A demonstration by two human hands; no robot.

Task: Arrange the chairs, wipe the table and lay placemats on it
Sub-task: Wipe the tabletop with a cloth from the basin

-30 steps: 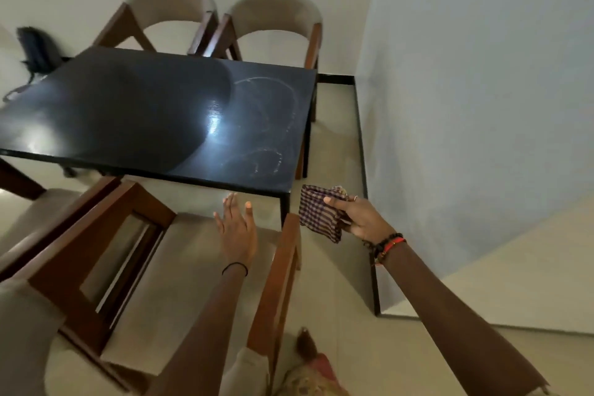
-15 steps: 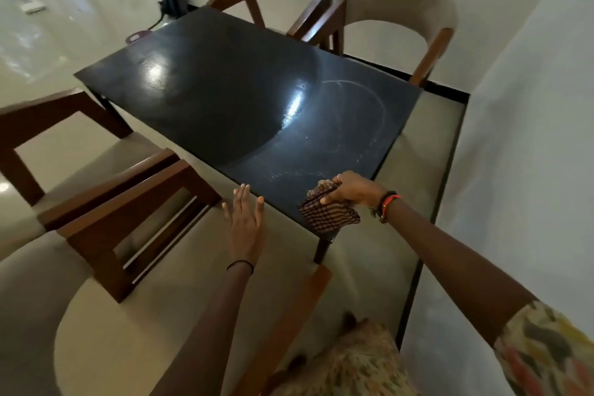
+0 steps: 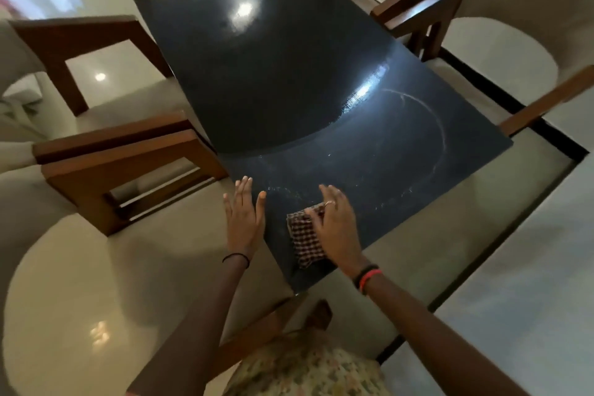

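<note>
Now the right hand [image 3: 334,228] presses flat-fingered on a checked cloth [image 3: 305,239] on the black bench [image 3: 289,74]; the left hand [image 3: 244,219] is spread open at its near edge.

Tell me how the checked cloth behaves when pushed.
The checked cloth looks limp and crumpled, so it will likely bunch, not slide flat. The black table is glossy, so it probably glides easily under the right hand.
</note>
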